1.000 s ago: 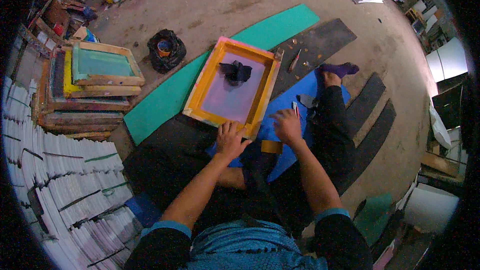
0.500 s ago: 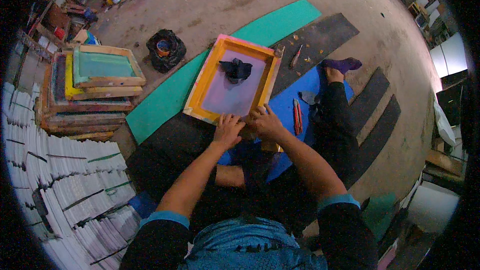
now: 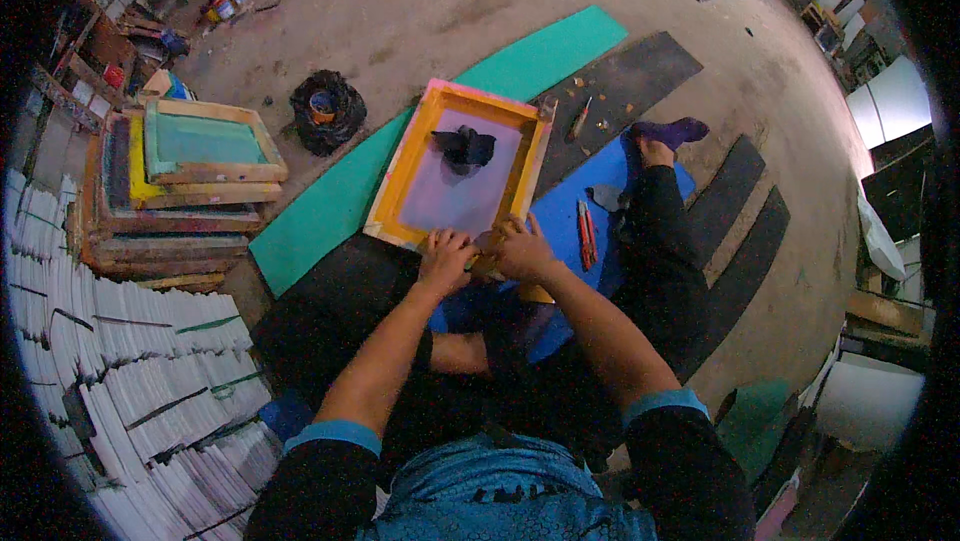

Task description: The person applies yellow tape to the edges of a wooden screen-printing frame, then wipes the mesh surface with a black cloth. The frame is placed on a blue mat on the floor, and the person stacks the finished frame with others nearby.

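Observation:
A screen-printing frame with yellow-orange inner walls and pale purple mesh lies tilted in front of me. A crumpled black cloth rests on its mesh. At the frame's near edge, my left hand has its fingers curled and pressed together. Close beside it, my right hand is bent over the near right corner, fingers closed. Between the hands shows a small brownish, shiny piece; its kind is unclear. What the fingertips grip is mostly hidden. A yellow edge shows under my right wrist.
Red cutters and a grey scrap lie on a blue sheet at right. Green and dark strips cover the floor beyond. Stacked frames, a black-bagged tub and bundled white paper are at left.
My hands have shifted slightly, and the left fingers have curled in from the frame's edge. The brownish piece between them shows more clearly. The whole view has moved a little.

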`<control>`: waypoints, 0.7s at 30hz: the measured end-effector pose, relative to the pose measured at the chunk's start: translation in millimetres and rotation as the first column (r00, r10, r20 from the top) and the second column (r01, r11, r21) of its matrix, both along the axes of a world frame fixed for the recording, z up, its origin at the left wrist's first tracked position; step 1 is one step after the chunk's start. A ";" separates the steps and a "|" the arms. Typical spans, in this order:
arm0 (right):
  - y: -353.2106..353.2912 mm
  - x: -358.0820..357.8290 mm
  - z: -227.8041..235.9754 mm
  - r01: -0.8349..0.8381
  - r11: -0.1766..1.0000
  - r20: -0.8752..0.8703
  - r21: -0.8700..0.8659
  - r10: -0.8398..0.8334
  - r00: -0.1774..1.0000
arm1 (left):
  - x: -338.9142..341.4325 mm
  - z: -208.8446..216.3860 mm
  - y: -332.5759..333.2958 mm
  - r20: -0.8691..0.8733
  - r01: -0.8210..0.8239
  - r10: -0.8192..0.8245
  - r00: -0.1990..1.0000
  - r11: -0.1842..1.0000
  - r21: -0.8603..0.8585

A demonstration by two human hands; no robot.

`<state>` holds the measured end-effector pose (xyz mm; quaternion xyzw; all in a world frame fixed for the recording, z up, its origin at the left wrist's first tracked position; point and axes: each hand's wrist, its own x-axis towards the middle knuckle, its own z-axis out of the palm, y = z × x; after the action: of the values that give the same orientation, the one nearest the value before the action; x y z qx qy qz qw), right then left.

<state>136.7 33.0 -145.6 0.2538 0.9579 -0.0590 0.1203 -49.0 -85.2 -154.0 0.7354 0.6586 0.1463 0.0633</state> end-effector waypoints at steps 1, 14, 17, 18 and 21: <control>5.9 2.6 6.8 0.065 0.998 -0.010 -0.024 -0.065 0.998 | 1.7 2.9 -0.9 0.001 -0.017 0.017 1.000 1.000 -0.009; 12.7 22.7 23.9 0.328 0.944 -0.073 -0.036 -0.330 0.941 | -10.2 41.2 -7.4 0.124 -0.059 0.067 0.990 0.996 -0.070; 25.8 31.8 18.2 0.399 0.726 -0.412 -0.560 -0.662 0.626 | -75.6 16.2 -11.8 0.076 -0.319 0.310 0.948 0.932 0.174; 26.4 22.2 21.5 0.509 0.647 -0.287 -0.568 -0.736 0.614 | -103.3 4.4 -13.1 0.079 -0.399 0.392 0.917 0.889 0.226; 25.7 -5.1 27.5 0.707 0.462 -0.055 -0.535 -0.854 0.517 | -142.0 -5.4 -9.0 -0.073 -0.678 0.686 0.724 0.727 0.112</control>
<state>131.7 58.6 -118.0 0.6211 0.6924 -0.3665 -0.0211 -191.0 -94.2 -159.4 0.4505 0.8790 0.1443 -0.0594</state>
